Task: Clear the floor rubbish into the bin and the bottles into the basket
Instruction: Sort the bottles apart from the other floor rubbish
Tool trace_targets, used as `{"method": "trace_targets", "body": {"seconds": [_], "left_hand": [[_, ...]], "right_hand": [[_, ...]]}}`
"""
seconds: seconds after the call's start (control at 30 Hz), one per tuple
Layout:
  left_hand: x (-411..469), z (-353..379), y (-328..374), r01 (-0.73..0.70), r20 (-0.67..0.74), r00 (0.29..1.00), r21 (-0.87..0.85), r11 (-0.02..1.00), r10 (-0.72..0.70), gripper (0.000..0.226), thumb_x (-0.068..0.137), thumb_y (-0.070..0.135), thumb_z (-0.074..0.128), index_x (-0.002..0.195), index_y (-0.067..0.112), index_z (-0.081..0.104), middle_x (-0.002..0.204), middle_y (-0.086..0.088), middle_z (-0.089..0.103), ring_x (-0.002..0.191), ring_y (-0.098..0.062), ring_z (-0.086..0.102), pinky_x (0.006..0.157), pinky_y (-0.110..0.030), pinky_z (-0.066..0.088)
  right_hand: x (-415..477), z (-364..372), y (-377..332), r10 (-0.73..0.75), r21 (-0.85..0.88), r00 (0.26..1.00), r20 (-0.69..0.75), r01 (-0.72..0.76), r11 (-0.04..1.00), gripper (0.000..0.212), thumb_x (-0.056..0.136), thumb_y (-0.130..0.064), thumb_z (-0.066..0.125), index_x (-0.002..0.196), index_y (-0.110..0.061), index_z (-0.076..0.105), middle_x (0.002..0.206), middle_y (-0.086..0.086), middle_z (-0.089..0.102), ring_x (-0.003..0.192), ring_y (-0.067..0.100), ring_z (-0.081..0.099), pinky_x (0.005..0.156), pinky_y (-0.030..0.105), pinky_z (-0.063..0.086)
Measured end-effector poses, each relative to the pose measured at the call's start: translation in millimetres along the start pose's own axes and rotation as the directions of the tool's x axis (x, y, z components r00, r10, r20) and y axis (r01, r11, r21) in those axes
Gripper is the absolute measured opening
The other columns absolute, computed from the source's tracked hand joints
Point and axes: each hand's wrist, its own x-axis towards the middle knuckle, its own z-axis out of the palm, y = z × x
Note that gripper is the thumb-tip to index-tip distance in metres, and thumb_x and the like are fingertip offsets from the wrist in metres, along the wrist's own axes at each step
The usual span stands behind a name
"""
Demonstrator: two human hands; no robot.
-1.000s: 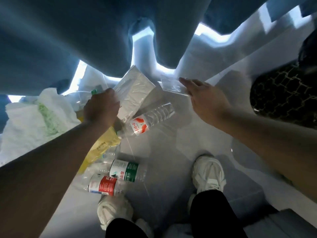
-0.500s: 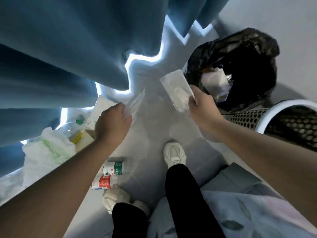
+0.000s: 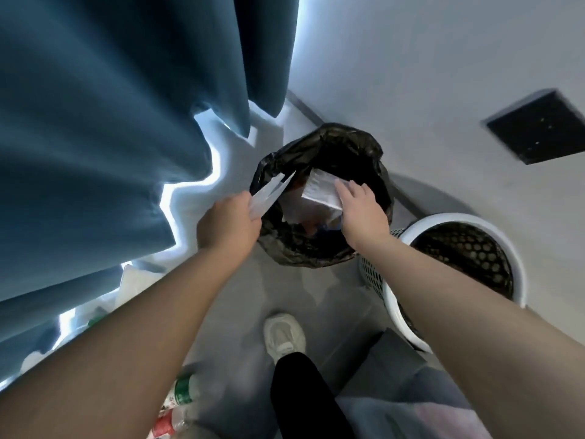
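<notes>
- Now the rubbish step is going on: both hands are reaching over the bin [image 3: 316, 256], which is standing on the floor [image 3: 240, 299] just beside the basket [image 3: 456, 220].
- At the bin's left rim, the left hand [image 3: 228, 224] is pinching a clear wrapper [image 3: 269, 196] between thumb and fingers, with its far end poking over the opening.
- Over the bin's mouth, the right hand [image 3: 362, 212] is lying on a white packet [image 3: 318, 191], fingers fairly straight on top; whether the thumb is gripping beneath, I cannot tell.
- Next, I judge, both hands are needing to let go so the pieces are dropping inside.
- Down at the floor's near left edge, the bottles [image 3: 182, 391] are lying and waiting for the basket.
</notes>
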Motion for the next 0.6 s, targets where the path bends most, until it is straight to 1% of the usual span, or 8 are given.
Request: {"method": "trace_targets", "body": {"seconds": [0.07, 0.2, 0.37, 0.43, 0.5, 0.53, 0.57, 0.6], "left_hand": [[4.9, 10.7, -0.9, -0.037, 0.002, 0.999, 0.041, 0.998, 0.037, 0.015, 0.086, 0.016, 0.053, 0.077, 0.014, 0.041, 0.079, -0.003, 0.047, 0.072, -0.029, 0.046, 0.057, -0.031, 0.030], [2.4, 22.2, -5.1, -0.187, -0.007, 0.982, 0.109, 0.976, 0.189, 0.012, 0.084, 0.015, 0.054, 0.080, 0.014, 0.043, 0.084, 0.000, 0.046, 0.073, -0.026, 0.044, 0.057, -0.032, 0.029], [4.5, 24.2, 28.9, -0.345, -0.042, 0.933, 0.172, 0.923, 0.357, 0.011, 0.082, 0.015, 0.059, 0.085, 0.014, 0.048, 0.084, 0.000, 0.046, 0.074, -0.021, 0.041, 0.058, -0.033, 0.031], [9.5, 29.3, 47.8, -0.398, -0.047, 0.907, 0.226, 0.889, 0.418, 0.011, 0.084, 0.015, 0.059, 0.088, 0.015, 0.050, 0.085, 0.000, 0.046, 0.079, -0.023, 0.046, 0.060, -0.033, 0.029], [16.2, 40.9, 61.4, -0.402, 0.012, 0.908, 0.313, 0.860, 0.420, 0.014, 0.087, 0.021, 0.059, 0.098, 0.017, 0.052, 0.097, 0.000, 0.053, 0.091, -0.023, 0.050, 0.070, -0.032, 0.035], [19.7, 49.3, 64.7, -0.390, 0.060, 0.917, 0.349, 0.852, 0.395, 0.024, 0.087, 0.028, 0.061, 0.106, 0.018, 0.051, 0.106, -0.001, 0.054, 0.101, -0.024, 0.050, 0.082, -0.035, 0.038], [22.2, 58.7, 65.6, -0.376, 0.126, 0.926, 0.371, 0.849, 0.355, 0.039, 0.086, 0.038, 0.062, 0.117, 0.019, 0.049, 0.117, -0.003, 0.052, 0.113, -0.025, 0.046, 0.099, -0.041, 0.035], [23.1, 67.4, 65.0, -0.366, 0.205, 0.929, 0.381, 0.849, 0.309, 0.057, 0.084, 0.049, 0.062, 0.129, 0.019, 0.044, 0.130, -0.006, 0.047, 0.127, -0.027, 0.039, 0.112, -0.049, 0.022]], "right_hand": [[17.3, 23.5, 3.9, 0.028, -0.111, 0.996, 0.080, -0.019, 0.994, 0.078, 0.093, -0.008, 0.052, 0.155, -0.023, 0.008, 0.161, 0.013, 0.010, 0.148, 0.037, 0.001, 0.118, 0.048, 0.018], [17.8, 43.6, 10.6, 0.019, -0.291, 0.978, 0.210, 0.044, 0.956, 0.066, 0.094, -0.023, 0.049, 0.153, -0.021, 0.020, 0.162, 0.013, 0.002, 0.147, 0.038, -0.010, 0.119, 0.056, 0.001], [-10.9, 16.0, 38.6, -0.146, -0.449, 0.988, 0.054, 0.155, 0.880, 0.060, 0.099, -0.044, 0.035, 0.154, -0.025, 0.017, 0.163, 0.011, 0.000, 0.148, 0.036, -0.011, 0.116, 0.060, -0.006], [-18.4, 1.5, 50.7, -0.189, -0.474, 0.982, 0.009, 0.171, 0.864, 0.062, 0.099, -0.047, 0.034, 0.154, -0.027, 0.015, 0.163, 0.011, 0.000, 0.148, 0.035, -0.011, 0.114, 0.062, -0.007], [-21.1, -9.7, 61.1, -0.202, -0.485, 0.979, -0.023, 0.165, 0.859, 0.064, 0.098, -0.048, 0.035, 0.155, -0.028, 0.015, 0.163, 0.011, 0.001, 0.149, 0.034, -0.010, 0.114, 0.063, -0.007], [-20.7, -13.0, 65.1, -0.196, -0.488, 0.980, -0.033, 0.155, 0.859, 0.064, 0.098, -0.048, 0.035, 0.155, -0.028, 0.014, 0.163, 0.010, 0.002, 0.149, 0.034, -0.009, 0.115, 0.063, -0.006], [-20.3, -14.6, 68.2, -0.185, -0.491, 0.982, -0.035, 0.144, 0.859, 0.064, 0.098, -0.048, 0.035, 0.155, -0.028, 0.013, 0.163, 0.010, 0.002, 0.149, 0.034, -0.009, 0.115, 0.063, -0.006], [-19.6, -14.5, 70.5, -0.175, -0.495, 0.984, -0.031, 0.137, 0.858, 0.064, 0.098, -0.049, 0.034, 0.155, -0.029, 0.011, 0.163, 0.010, 0.002, 0.149, 0.034, -0.010, 0.115, 0.063, -0.006]]}}
